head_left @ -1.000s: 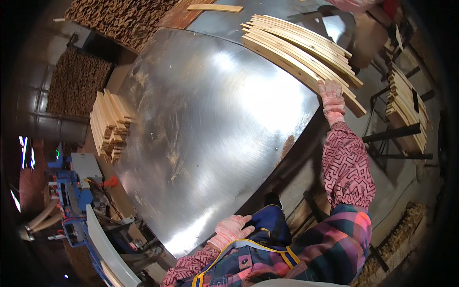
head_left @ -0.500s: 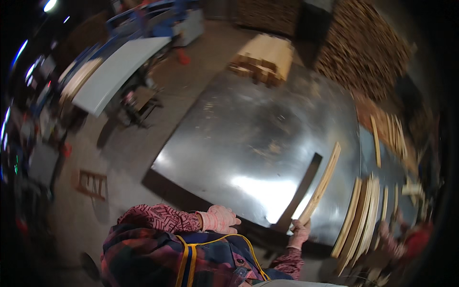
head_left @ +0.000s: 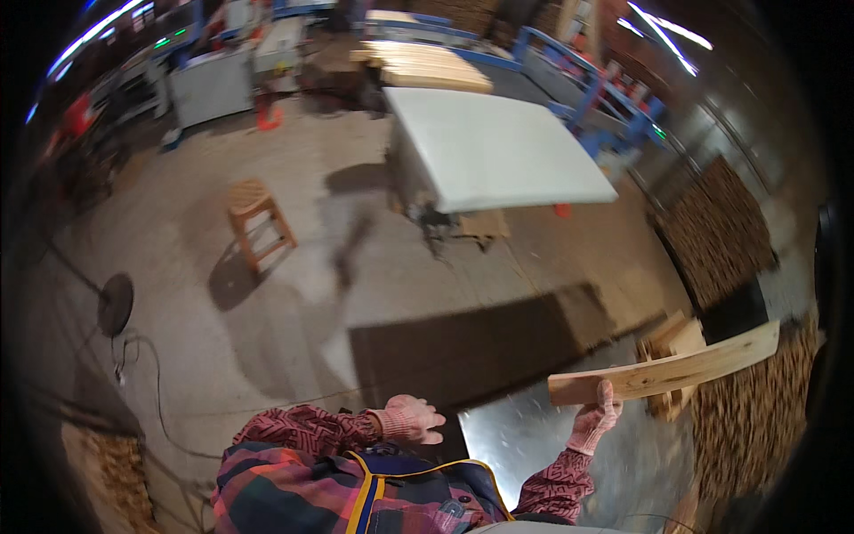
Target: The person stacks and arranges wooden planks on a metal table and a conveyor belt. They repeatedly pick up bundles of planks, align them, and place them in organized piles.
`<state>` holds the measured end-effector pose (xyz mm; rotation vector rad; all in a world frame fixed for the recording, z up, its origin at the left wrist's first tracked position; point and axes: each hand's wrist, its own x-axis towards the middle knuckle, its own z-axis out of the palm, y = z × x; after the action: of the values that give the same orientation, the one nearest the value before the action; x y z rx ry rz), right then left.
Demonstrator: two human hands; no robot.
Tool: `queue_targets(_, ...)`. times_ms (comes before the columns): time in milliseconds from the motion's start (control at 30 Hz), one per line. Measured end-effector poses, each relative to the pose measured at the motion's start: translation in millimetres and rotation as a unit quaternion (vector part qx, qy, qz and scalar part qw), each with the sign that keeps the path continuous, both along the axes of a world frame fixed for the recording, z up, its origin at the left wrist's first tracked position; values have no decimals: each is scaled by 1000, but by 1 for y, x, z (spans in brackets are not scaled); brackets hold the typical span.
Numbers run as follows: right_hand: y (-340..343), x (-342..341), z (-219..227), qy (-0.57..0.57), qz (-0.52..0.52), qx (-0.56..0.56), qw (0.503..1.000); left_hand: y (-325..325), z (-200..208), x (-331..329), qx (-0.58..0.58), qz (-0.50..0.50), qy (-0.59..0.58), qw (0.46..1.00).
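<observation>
My right hand [head_left: 594, 418], in a pinkish knit glove, grips a long, flat wooden board [head_left: 689, 369] near its left end. The board is raised above the shiny metal tabletop [head_left: 507, 440] and slants slightly upward to the right. My thumb lies across its near face; the other fingers are mostly hidden. In front of my body, my left hand [head_left: 407, 418], gloved the same way, holds nothing and has its fingers apart. Past the board, a stack of wood pieces [head_left: 663, 343] on the metal tabletop is partly covered by it.
A small wooden stool [head_left: 258, 222] stands on the concrete floor to the left. Ahead is a white-topped table [head_left: 498, 147] with pale boards [head_left: 427, 67] behind it. Tall wood piles [head_left: 756, 418] rise at the right. A cable [head_left: 160, 392] trails across the floor at left.
My view has swung left, away from the metal tabletop. The board in my right hand has turned from pointing away from me to pointing right. My left hand remains empty in front of me.
</observation>
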<state>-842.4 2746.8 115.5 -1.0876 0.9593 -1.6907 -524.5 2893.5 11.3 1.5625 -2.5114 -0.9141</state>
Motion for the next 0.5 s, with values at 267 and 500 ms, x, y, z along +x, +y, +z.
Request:
queue_targets(267,-268,315,-24,-28,65,150,986,-109,13,183,131,176,72,973)
queue_targets(500,-457,498,-71,132,131,203,961,-212,4,354,170,357,-52,917)
